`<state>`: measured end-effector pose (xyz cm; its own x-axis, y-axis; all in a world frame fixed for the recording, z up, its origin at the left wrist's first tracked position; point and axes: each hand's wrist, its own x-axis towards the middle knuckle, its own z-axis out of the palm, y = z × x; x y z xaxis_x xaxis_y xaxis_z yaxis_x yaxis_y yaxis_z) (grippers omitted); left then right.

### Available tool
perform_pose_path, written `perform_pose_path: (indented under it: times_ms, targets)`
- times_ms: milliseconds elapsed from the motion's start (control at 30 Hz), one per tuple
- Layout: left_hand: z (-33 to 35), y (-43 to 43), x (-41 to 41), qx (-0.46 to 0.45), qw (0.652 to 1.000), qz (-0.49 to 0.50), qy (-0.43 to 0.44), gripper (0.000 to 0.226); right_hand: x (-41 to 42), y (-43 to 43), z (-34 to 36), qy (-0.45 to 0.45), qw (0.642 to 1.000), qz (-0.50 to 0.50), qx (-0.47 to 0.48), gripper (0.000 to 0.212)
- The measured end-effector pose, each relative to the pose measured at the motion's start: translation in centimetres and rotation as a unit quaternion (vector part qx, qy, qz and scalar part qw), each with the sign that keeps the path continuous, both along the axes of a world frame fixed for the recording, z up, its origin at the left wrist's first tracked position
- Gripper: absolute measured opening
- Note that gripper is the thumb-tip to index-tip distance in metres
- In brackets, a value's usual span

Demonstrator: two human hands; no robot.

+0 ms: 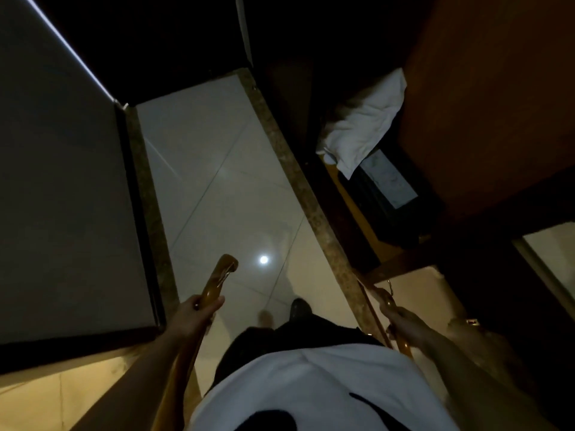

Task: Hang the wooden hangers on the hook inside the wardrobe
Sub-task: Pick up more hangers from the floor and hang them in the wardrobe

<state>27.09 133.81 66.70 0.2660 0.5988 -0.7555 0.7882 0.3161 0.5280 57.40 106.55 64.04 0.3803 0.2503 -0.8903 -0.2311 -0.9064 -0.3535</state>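
Note:
I am looking straight down in a dim room. My left hand (194, 315) grips a wooden hanger (217, 281) whose end sticks forward over the pale tiled floor. My right hand (401, 321) grips a second wooden hanger (385, 298) with a thin metal hook at its top, close to the lower edge of the open wardrobe (357, 213) on the right. The hook inside the wardrobe is not visible.
Inside the wardrobe lie a white cloth (364, 126) and a dark box (385, 185) on a shelf. A brown wardrobe door (497, 104) stands at the right. A grey panel (62, 181) fills the left. A stone strip (298, 188) borders the floor.

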Motion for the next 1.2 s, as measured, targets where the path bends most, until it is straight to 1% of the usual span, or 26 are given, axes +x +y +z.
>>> perform_pose_path:
  times_ms: [67, 167, 200, 267, 300, 367, 433, 500, 600, 667, 733, 767, 800, 867, 1000, 1100, 1200]
  targets:
    - [-0.1, 1.4, 1.5, -0.007, 1.000, -0.011, 0.007, 0.043, 2.0, 2.6, 1.0, -0.003, 1.000, 0.000, 0.028, 0.064]
    - [-0.2, 3.9, 3.6, -0.018, 0.999, -0.023, 0.017, 0.042, 4.7, 7.1, 3.8, -0.005, 0.996, -0.027, 0.087, 0.045]
    - [-0.3, 5.0, 4.4, -0.020, 0.999, -0.027, 0.020, 0.041, 5.9, 8.7, 4.6, -0.009, 0.994, -0.031, 0.107, 0.044]
    - [-0.8, 7.7, 6.1, -0.028, 0.998, -0.049, 0.026, 0.041, 8.5, 11.5, 5.4, -0.023, 0.992, -0.040, 0.119, 0.056]
    - [-0.9, 9.0, 7.1, -0.029, 0.997, -0.062, 0.030, 0.042, 9.6, 12.6, 5.6, -0.029, 0.991, -0.050, 0.117, 0.054]
    - [-1.3, 11.6, 9.1, -0.024, 0.996, -0.081, 0.034, 0.045, 11.5, 14.7, 5.8, -0.042, 0.987, -0.073, 0.134, 0.041]
    - [-1.3, 14.7, 11.9, -0.016, 0.994, -0.103, 0.033, 0.043, 13.3, 16.7, 5.7, -0.056, 0.983, -0.091, 0.147, 0.034]
    - [-0.6, 17.9, 15.3, -0.010, 0.990, -0.140, 0.026, 0.041, 14.8, 18.4, 5.5, -0.071, 0.981, -0.104, 0.146, 0.036]
    - [0.7, 23.1, 20.8, -0.010, 0.980, -0.198, 0.012, 0.054, 16.4, 20.5, 5.5, -0.080, 0.980, -0.138, 0.122, 0.039]
    - [1.5, 26.5, 24.5, -0.007, 0.974, -0.226, 0.003, 0.056, 17.0, 21.6, 5.7, -0.077, 0.980, -0.154, 0.104, 0.038]
    - [2.4, 29.3, 28.4, 0.001, 0.968, -0.251, -0.012, 0.054, 17.6, 22.5, 5.8, -0.080, 0.976, -0.181, 0.090, 0.039]
    - [2.7, 30.6, 30.3, 0.006, 0.964, -0.266, -0.020, 0.048, 18.0, 22.8, 5.7, -0.083, 0.973, -0.199, 0.084, 0.040]
    - [2.9, 31.7, 32.2, 0.012, 0.958, -0.283, -0.029, 0.043, 18.2, 23.3, 5.8, -0.086, 0.969, -0.220, 0.077, 0.041]
    - [3.4, 33.3, 35.7, 0.018, 0.946, -0.320, -0.042, 0.039, 18.7, 23.9, 5.8, -0.094, 0.957, -0.266, 0.066, 0.042]
    - [5.0, 35.1, 42.1, 0.003, 0.913, -0.404, -0.066, 0.035, 19.7, 25.3, 6.4, -0.122, 0.921, -0.363, 0.066, 0.035]
    - [6.1, 35.0, 46.6, 0.024, 0.881, -0.464, -0.093, 0.026, 21.1, 25.8, 7.1, -0.198, 0.879, -0.429, 0.067, 0.031]
    - [7.2, 33.7, 50.7, 0.087, 0.849, -0.507, -0.122, 0.038, 23.0, 26.0, 8.7, -0.298, 0.849, -0.429, 0.079, 0.025]
